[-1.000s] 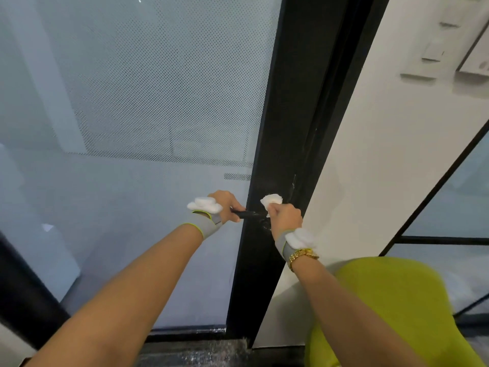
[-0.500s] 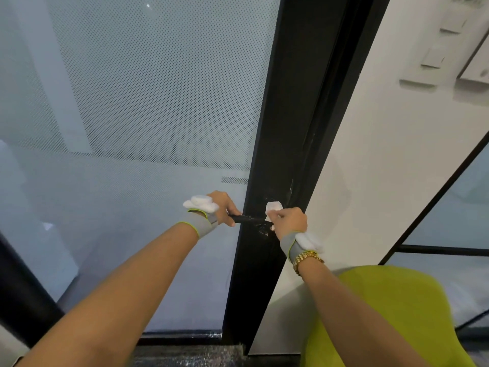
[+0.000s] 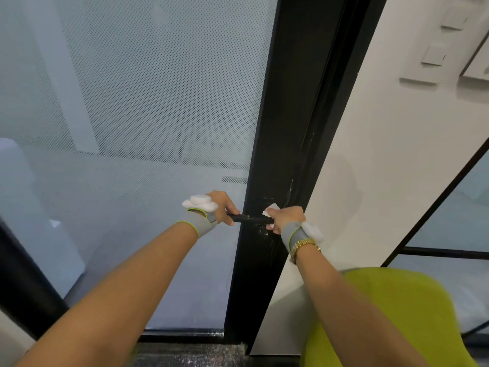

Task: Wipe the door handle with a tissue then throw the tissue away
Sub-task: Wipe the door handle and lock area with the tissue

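Frosted dotted glass fills the door (image 3: 137, 123) before me, its black frame (image 3: 277, 144) running down the middle. At the frame's left edge my left hand (image 3: 223, 207) curls around the free end of the black door handle (image 3: 250, 219). My right hand (image 3: 287, 218) presses the white tissue (image 3: 271, 209) around the handle's pivot end. A lime-green chair (image 3: 391, 319) sits lower right.

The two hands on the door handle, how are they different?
The left hand grips the free end of the black door handle with nothing else in it; the right hand holds a white tissue against the end by the door frame. The right arm wears a gold watch; the left arm does not. Both wear grey wrist straps with white pads.
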`<action>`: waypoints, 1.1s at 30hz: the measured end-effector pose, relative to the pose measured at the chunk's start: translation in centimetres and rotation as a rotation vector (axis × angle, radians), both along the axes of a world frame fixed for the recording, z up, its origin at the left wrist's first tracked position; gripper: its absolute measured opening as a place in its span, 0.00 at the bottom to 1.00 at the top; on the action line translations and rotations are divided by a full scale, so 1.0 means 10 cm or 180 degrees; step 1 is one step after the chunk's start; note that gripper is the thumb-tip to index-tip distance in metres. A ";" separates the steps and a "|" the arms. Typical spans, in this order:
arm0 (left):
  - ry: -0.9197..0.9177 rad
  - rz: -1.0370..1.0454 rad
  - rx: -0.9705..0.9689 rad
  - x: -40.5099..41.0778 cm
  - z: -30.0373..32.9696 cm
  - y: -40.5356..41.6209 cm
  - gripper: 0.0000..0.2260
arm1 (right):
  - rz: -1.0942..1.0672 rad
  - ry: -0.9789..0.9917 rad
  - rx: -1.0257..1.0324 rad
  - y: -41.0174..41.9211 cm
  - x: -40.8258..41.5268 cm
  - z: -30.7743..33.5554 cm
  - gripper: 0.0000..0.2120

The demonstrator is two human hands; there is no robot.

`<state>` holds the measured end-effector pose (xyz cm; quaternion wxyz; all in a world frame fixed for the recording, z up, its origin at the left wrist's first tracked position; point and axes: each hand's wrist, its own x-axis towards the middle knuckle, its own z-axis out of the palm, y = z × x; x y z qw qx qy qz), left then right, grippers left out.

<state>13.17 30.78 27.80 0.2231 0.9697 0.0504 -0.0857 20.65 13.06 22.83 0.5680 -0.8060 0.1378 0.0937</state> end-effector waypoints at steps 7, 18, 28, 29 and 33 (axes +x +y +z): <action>-0.0047 0.0064 0.0011 -0.03 -0.01 -0.02 0.17 | 0.0052 0.0320 0.0234 -0.05 -0.07 0.00 0.16; 0.0018 0.0030 -0.0003 0.00 0.01 -0.02 0.16 | 0.0146 0.0704 0.0796 0.02 0.01 0.20 0.16; 0.0035 -0.0010 -0.0063 0.01 0.00 0.01 0.16 | 0.0094 0.0453 0.0269 0.03 0.05 0.23 0.14; 0.0046 -0.0024 -0.0049 0.01 0.00 0.01 0.16 | 0.0091 0.0458 0.0258 0.05 0.03 0.25 0.14; 0.0082 -0.0047 0.0017 -0.01 0.02 0.00 0.17 | 0.0078 0.0247 -0.0002 0.04 -0.08 0.23 0.14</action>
